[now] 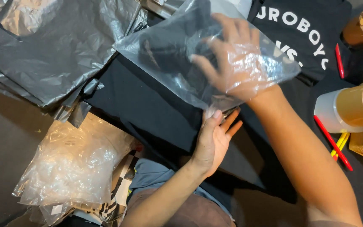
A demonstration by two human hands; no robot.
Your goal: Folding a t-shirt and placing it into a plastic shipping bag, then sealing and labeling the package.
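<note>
- right hand is inside the clear bag, fingers spread, upper middle of frame
- left hand pinches the bag's lower edge, centre frame
- bag sits over a folded black shirt
- grey bags upper left, tape rolls at right

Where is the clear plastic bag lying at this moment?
In the head view the clear plastic bag is at top centre, over the folded black garment. The right hand is inside it, and the left hand holds its lower edge.
</note>
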